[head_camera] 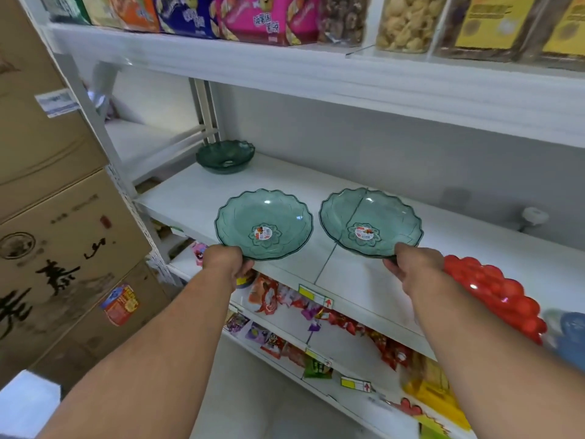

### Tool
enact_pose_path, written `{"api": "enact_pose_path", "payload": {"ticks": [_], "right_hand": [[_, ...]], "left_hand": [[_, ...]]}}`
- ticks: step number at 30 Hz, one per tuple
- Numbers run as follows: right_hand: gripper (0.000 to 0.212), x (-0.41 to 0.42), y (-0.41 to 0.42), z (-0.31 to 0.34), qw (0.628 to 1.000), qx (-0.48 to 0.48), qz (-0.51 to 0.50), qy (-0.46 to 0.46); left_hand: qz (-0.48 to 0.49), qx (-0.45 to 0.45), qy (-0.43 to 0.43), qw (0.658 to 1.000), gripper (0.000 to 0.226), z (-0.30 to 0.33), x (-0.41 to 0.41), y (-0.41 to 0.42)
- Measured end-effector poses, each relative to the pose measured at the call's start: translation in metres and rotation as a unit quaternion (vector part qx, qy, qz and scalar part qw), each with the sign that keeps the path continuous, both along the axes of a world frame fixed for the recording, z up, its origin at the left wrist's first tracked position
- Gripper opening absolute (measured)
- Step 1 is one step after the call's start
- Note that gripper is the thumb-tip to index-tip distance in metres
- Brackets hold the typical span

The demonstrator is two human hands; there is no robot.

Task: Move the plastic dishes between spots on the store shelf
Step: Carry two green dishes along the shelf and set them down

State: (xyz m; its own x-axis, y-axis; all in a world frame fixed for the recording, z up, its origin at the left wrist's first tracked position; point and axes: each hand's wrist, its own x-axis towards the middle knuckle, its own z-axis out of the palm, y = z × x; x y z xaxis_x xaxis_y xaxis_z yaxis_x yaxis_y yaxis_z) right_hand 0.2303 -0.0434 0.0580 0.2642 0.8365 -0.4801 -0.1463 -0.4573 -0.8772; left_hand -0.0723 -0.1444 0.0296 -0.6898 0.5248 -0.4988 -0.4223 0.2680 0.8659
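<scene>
Two clear green plastic dishes with scalloped rims and round centre stickers hang side by side over the front of the white middle shelf [411, 248]. My left hand [226, 259] grips the near rim of the left dish [264, 224]. My right hand [413, 263] grips the near rim of the right dish [370, 221]. Both dishes tilt toward me. A darker green stack of dishes [225, 156] sits at the back left corner of the same shelf.
Stacked cardboard boxes [57, 217] stand close on the left. A red bumpy plastic dish [493, 293] lies on the shelf at my right forearm. Snack packs fill the top shelf [269, 20] and the lower shelves [316, 312]. A small white fitting [533, 217] sits by the back wall.
</scene>
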Motion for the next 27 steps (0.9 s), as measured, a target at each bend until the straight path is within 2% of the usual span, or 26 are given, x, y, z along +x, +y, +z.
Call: {"api": "enact_pose_path", "payload": {"ticks": [5, 11, 14, 17, 23, 27], "right_hand": [[0.022, -0.028, 0.033, -0.009, 1.0, 0.006, -0.003, -0.001], [0.015, -0.051, 0.076, -0.018, 1.0, 0.016, -0.016, 0.002], [0.002, -0.06, 0.094, -0.019, 1.0, 0.013, -0.016, -0.003], [0.009, -0.068, 0.107, -0.017, 1.0, 0.011, -0.024, -0.002], [0.006, -0.084, 0.121, -0.013, 0.999, -0.002, -0.045, -0.009], [0.007, -0.098, 0.122, -0.016, 0.996, -0.004, -0.087, -0.004]], "left_hand": [[-0.01, -0.011, 0.018, 1.0, 0.02, -0.007, -0.03, 0.034], [-0.021, -0.007, 0.021, 1.0, 0.02, -0.005, -0.057, 0.083], [-0.031, 0.007, 0.011, 0.999, 0.02, -0.003, -0.066, 0.101], [-0.031, 0.008, -0.003, 0.999, 0.02, -0.004, -0.076, 0.118], [-0.071, 0.0, -0.02, 0.997, 0.015, -0.008, -0.099, 0.156], [-0.113, -0.005, 0.0, 0.994, 0.013, -0.016, -0.119, 0.186]]}}
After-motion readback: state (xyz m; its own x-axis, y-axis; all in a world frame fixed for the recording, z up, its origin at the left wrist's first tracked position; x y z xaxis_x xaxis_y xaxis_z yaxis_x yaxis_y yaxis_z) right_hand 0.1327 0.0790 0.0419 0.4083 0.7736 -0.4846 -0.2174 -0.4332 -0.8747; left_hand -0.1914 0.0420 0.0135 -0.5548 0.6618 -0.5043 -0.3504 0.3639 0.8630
